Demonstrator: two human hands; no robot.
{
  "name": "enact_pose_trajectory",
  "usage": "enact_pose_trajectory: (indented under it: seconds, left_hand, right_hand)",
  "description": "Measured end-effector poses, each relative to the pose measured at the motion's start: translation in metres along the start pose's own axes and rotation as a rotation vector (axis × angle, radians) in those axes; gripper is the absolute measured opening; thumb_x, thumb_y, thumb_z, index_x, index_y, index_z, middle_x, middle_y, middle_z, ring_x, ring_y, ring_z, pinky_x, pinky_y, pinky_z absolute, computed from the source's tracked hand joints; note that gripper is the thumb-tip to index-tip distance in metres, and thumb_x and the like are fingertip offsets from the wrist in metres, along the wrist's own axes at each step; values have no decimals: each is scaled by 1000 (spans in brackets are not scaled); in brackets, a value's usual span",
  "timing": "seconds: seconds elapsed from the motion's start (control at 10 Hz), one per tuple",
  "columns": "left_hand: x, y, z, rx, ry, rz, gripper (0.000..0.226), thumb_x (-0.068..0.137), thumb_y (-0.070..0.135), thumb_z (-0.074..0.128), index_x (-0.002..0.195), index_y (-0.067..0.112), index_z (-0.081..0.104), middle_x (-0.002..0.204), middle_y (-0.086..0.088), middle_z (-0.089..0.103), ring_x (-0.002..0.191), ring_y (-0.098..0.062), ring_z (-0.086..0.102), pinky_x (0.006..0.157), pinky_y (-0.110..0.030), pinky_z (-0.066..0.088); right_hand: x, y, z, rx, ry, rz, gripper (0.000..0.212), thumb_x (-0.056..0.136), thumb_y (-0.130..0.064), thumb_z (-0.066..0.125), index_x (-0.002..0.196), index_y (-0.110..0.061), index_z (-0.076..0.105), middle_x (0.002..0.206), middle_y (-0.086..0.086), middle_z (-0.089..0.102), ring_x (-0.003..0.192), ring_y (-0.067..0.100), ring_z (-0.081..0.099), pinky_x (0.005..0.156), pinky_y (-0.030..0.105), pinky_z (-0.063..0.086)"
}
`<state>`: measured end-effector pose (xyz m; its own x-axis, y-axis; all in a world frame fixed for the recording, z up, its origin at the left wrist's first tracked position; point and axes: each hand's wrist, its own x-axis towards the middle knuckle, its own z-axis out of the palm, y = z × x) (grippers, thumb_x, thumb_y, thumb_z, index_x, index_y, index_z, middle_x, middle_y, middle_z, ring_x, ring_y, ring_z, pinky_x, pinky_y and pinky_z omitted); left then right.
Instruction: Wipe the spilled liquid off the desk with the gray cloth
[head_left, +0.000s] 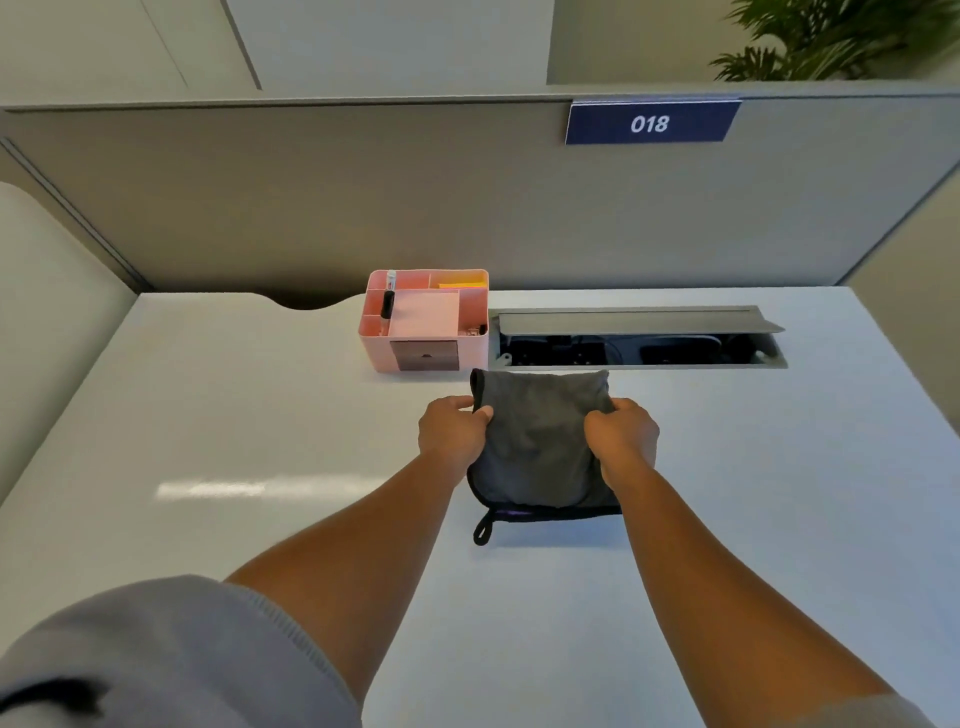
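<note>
The gray cloth (540, 441) with black trim and a small hanging loop lies folded on the white desk (260, 415), just in front of the pink organizer. My left hand (451, 436) pinches its left edge. My right hand (623, 441) grips its right side, with the fabric bunched under the fingers. The cloth's upper layer is raised between the two hands. No spilled liquid shows on the desk surface; a bright streak at the left looks like a light reflection.
A pink desk organizer (423, 322) with pens and notes stands behind the cloth. To its right an open cable tray (639, 338) is sunk into the desk. A gray partition (363, 197) with the sign 018 closes the back.
</note>
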<state>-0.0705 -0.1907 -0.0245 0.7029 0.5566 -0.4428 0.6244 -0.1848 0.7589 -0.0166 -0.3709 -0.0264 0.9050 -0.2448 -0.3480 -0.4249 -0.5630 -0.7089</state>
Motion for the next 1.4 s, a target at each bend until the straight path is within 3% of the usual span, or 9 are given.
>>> enact_pose_trajectory:
  seconds: [0.1,0.2,0.3,0.4,0.6,0.9,1.3,1.4]
  left_hand:
    - [-2,14,30,-17,-14,6,39,92,33,65,128,19,62,130,-3,62,113,-27,60,100,-37,49]
    - [-1,22,56,-49,-20,-29,39,91,33,65,128,19,62,128,-3,63,113,-27,60,97,-35,49]
    - [-1,27,79,-87,-11,-67,40,91,32,67,128,20,62,128,-3,63,112,-27,60,93,-33,50]
    - [2,31,96,-108,7,-76,39,90,30,67,127,20,62,127,-4,63,112,-27,61,92,-33,51]
    - [12,38,118,-113,33,-104,39,90,29,68,128,20,61,129,-6,62,114,-28,60,93,-35,52]
    - [21,19,132,-43,80,-126,37,89,30,69,124,20,62,126,-4,64,112,-25,61,87,-30,51]
    - [7,2,98,237,29,109,32,89,24,68,120,21,61,120,0,67,106,-18,64,84,-23,45]
    - [-1,-1,87,298,40,180,33,94,33,61,125,23,59,128,2,64,113,-18,62,96,-29,47]
  right_hand:
    - [22,9,-19,18,34,18,10,96,-15,53,99,-12,63,87,3,61,71,15,55,77,36,57]
    - [44,21,-35,31,73,15,10,97,-16,55,104,-14,62,80,-3,55,66,11,51,65,29,50]
    - [63,32,-47,45,97,9,20,97,-17,56,115,-13,65,93,0,62,68,10,52,60,24,44]
    - [78,41,-54,42,118,14,26,98,-19,58,121,-11,65,112,9,69,83,17,57,73,30,50]
    - [99,55,-54,33,131,9,32,99,-24,61,128,-11,63,125,12,68,107,29,65,87,35,53]
    - [110,73,-42,21,128,47,36,97,-26,65,129,-10,63,127,12,68,112,31,65,96,39,53]
    - [76,71,-38,-121,149,-64,44,99,-23,60,139,-8,51,141,12,56,129,33,54,104,46,46]
    - [58,69,-34,-167,143,-108,49,101,-22,55,146,-7,44,149,13,49,137,33,47,109,47,43]
